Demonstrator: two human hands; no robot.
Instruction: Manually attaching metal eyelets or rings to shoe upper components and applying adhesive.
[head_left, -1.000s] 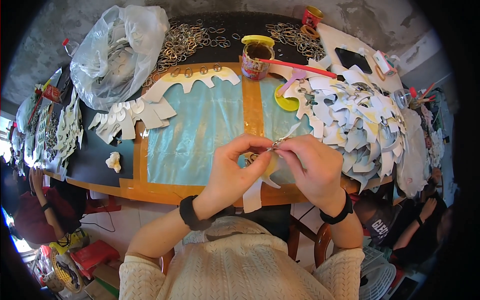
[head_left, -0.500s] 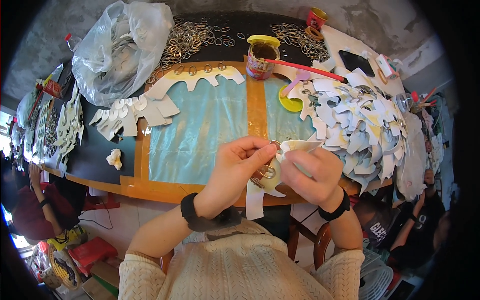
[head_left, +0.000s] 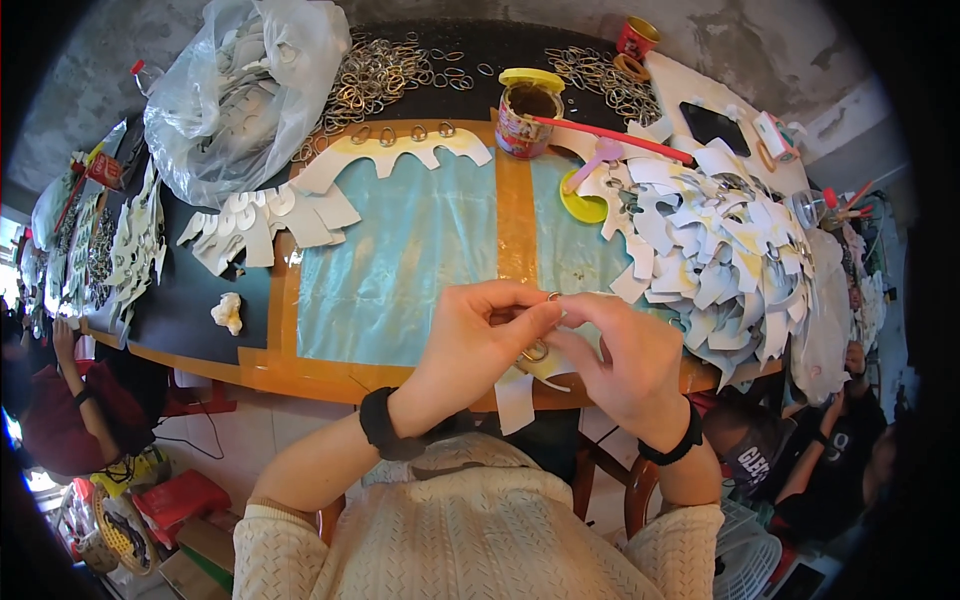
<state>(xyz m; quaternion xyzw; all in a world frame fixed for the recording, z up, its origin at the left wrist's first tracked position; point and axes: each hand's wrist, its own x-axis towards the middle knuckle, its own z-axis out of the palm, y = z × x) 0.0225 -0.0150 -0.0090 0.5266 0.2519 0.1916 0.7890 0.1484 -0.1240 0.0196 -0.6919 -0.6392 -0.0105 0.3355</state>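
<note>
At the table's near edge, both of my hands are closed together on a white cut strip point(head_left: 516, 402) with metal rings on it. My left hand point(head_left: 478, 330) pinches the strip, thumb and forefinger pressed together. My right hand point(head_left: 632, 362) meets it from the other side, its fingertips at the same spot. An oval metal ring point(head_left: 535, 351) shows below the fingertips, and the rim of another peeks out above them. Much of the strip is hidden behind the fingers; one flat tab hangs below. Beyond my hands, a similar white strip point(head_left: 380, 155) carries several rings along its upper edge.
A heap of white cut pieces point(head_left: 720, 250) lies right. An open glue tin point(head_left: 522, 125) with a red stick point(head_left: 620, 141) stands at the back. Piled metal rings point(head_left: 375, 90), a plastic bag point(head_left: 250, 110) and a flat stack of pieces point(head_left: 270, 225) lie left. Other people sit at both sides.
The white tab that stuck up at my right fingertips is now out of sight between my hands. My right hand has turned, its fingers now stretching toward the left fingertips.
</note>
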